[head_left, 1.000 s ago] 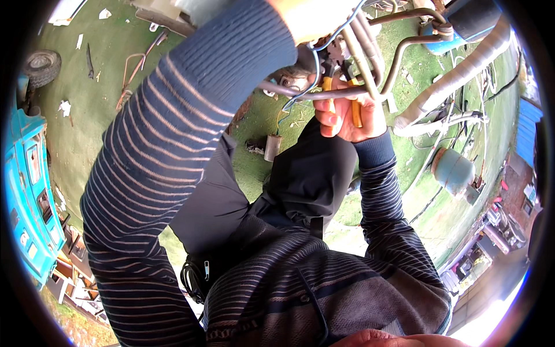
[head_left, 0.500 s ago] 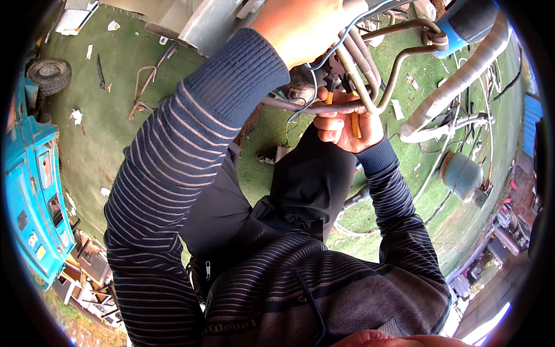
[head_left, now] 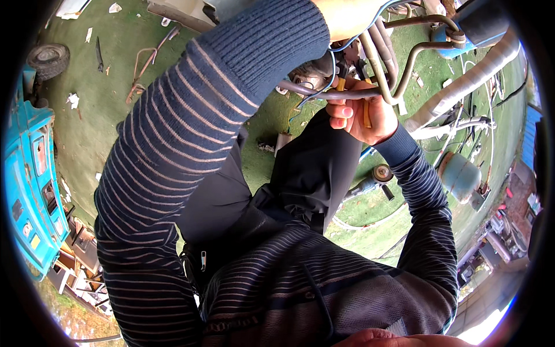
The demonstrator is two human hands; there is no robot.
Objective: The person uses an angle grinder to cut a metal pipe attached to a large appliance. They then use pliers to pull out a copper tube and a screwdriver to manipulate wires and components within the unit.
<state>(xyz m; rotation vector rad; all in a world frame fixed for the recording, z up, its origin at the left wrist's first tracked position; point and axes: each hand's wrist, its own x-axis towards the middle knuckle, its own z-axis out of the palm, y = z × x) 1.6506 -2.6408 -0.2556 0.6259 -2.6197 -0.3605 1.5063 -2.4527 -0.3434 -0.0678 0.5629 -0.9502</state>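
My left hand (head_left: 348,13) reaches to the top edge, just above the bent metal tubes (head_left: 380,63); only its wrist and back show, and its fingers are hidden. Wrapped around the yellow-handled pliers (head_left: 367,113) is my right hand (head_left: 376,122), just below a horizontal tube. The handles stand apart, and the dark jaws point up behind the tube, so what lies between them cannot be made out. A thin blue wire (head_left: 333,66) runs from beside my left hand down past the tube to a small cylindrical part (head_left: 282,140) above the green ground.
An angle grinder (head_left: 369,183) lies to the right of my knee. Farther right are a thick wrapped pipe (head_left: 462,87), loose cables and a pale blue tank (head_left: 461,174). On the left stand a turquoise vehicle cab (head_left: 32,185) and a small wheel (head_left: 48,61).
My left forearm has shifted up and right, taking most of that hand out of view. My right hand, the pliers and the tubes appear farther right, and the grinder shows more fully.
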